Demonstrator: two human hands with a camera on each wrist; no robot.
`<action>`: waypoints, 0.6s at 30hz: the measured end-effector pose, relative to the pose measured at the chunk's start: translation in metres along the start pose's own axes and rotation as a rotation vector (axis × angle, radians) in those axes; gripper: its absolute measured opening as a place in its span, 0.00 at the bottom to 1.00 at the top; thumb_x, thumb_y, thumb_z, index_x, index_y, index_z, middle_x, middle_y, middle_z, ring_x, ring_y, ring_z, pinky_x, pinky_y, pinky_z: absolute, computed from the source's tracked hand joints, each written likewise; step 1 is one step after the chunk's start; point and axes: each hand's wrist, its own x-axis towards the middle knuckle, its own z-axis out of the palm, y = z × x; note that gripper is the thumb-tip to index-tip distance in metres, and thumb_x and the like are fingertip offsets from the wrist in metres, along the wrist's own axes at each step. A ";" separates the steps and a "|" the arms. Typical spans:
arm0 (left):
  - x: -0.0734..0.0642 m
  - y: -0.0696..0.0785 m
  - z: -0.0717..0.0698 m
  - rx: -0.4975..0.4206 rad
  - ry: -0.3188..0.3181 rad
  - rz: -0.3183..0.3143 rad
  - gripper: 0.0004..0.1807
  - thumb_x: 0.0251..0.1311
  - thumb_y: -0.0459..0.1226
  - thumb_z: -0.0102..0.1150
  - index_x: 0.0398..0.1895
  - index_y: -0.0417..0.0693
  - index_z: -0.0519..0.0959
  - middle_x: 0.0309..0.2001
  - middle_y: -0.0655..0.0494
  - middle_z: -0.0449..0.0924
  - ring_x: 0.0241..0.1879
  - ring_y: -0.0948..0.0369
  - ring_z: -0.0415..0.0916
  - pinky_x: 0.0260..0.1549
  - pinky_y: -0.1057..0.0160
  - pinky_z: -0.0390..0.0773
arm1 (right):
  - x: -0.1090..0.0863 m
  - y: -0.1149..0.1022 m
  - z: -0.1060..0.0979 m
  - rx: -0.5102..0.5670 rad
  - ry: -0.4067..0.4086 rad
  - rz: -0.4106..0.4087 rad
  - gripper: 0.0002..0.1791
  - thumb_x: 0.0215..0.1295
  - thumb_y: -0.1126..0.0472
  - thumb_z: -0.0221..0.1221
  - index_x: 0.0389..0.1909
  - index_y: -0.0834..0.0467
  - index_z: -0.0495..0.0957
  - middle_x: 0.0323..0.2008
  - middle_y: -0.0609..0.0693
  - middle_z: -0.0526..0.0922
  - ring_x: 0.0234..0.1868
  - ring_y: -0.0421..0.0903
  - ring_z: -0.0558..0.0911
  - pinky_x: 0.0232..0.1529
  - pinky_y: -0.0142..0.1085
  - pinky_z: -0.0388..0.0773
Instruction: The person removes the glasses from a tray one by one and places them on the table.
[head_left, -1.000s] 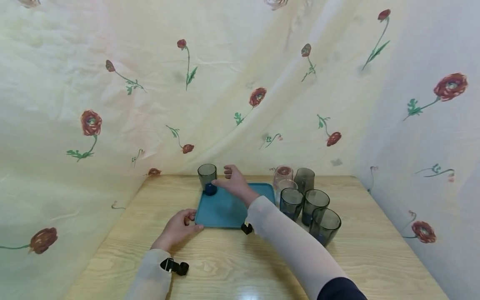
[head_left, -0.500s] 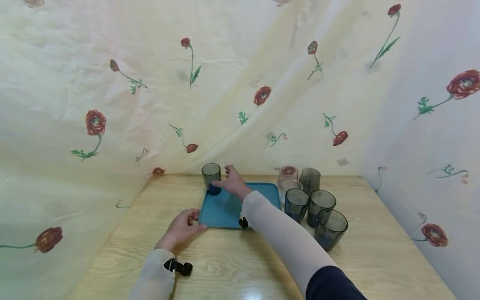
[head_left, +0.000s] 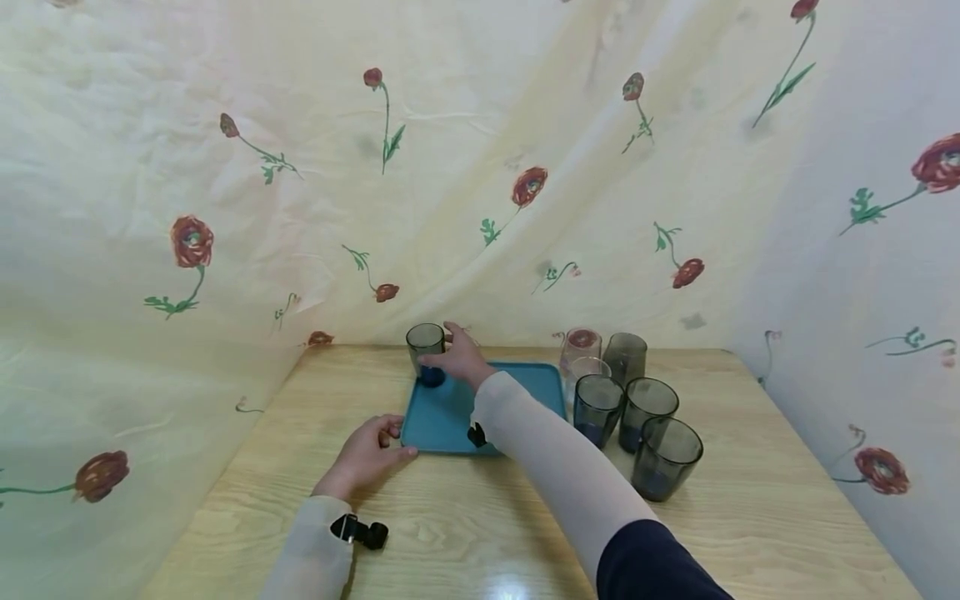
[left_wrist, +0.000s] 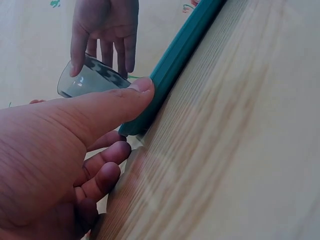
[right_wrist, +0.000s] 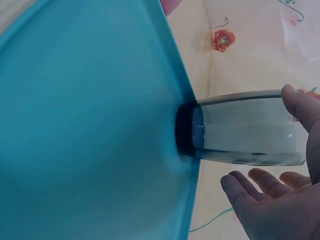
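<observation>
A smoky grey glass tumbler stands upright on the back left corner of the blue tray. Beside the tumbler is my right hand; in the right wrist view its thumb lies by the rim, while its fingers stay loosely bent and apart from the glass. My left hand holds the tray's front left corner, thumb against the front edge and curled fingers around the side. In the left wrist view that thumb partly hides the tumbler.
Right of the tray stand several more smoky tumblers, close together, with two clear glasses behind them. One smoky tumbler is nearly against the tray's right edge. A flowered cloth hangs behind the wooden table.
My right hand has come slightly closer to the tumbler. My left hand stays at the tray corner, and tumbler and tray look still. The head view has shifted a little.
</observation>
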 end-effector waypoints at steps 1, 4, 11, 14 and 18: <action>0.000 0.001 0.000 0.000 -0.001 -0.002 0.34 0.59 0.46 0.79 0.66 0.44 0.79 0.44 0.57 0.77 0.38 0.58 0.67 0.40 0.56 0.69 | 0.001 0.000 0.001 0.006 0.004 0.002 0.51 0.65 0.50 0.74 0.83 0.51 0.55 0.75 0.59 0.67 0.73 0.59 0.70 0.69 0.54 0.69; 0.000 0.001 0.000 0.007 0.001 -0.003 0.34 0.59 0.47 0.79 0.66 0.44 0.79 0.44 0.57 0.77 0.38 0.58 0.67 0.40 0.56 0.69 | 0.001 -0.001 0.003 0.012 0.015 -0.003 0.48 0.66 0.51 0.73 0.82 0.52 0.58 0.74 0.59 0.69 0.72 0.59 0.70 0.68 0.54 0.71; 0.001 0.000 0.000 -0.003 -0.003 -0.018 0.34 0.59 0.46 0.79 0.66 0.46 0.79 0.44 0.58 0.77 0.38 0.58 0.68 0.40 0.56 0.69 | 0.000 0.000 0.007 0.004 0.048 -0.011 0.44 0.67 0.51 0.73 0.79 0.52 0.63 0.71 0.59 0.71 0.69 0.58 0.73 0.65 0.53 0.74; 0.001 0.000 -0.001 0.001 -0.007 -0.027 0.34 0.59 0.46 0.79 0.67 0.47 0.79 0.44 0.58 0.77 0.39 0.58 0.68 0.40 0.56 0.69 | 0.002 0.003 0.008 -0.011 0.064 0.004 0.44 0.66 0.49 0.73 0.78 0.51 0.64 0.71 0.57 0.72 0.69 0.56 0.74 0.64 0.52 0.74; 0.000 0.000 0.000 0.011 -0.007 -0.023 0.34 0.60 0.47 0.78 0.67 0.46 0.79 0.44 0.58 0.76 0.38 0.58 0.67 0.40 0.56 0.69 | 0.001 0.006 0.008 -0.005 0.085 -0.015 0.44 0.65 0.48 0.74 0.78 0.51 0.65 0.70 0.57 0.73 0.68 0.56 0.74 0.63 0.53 0.75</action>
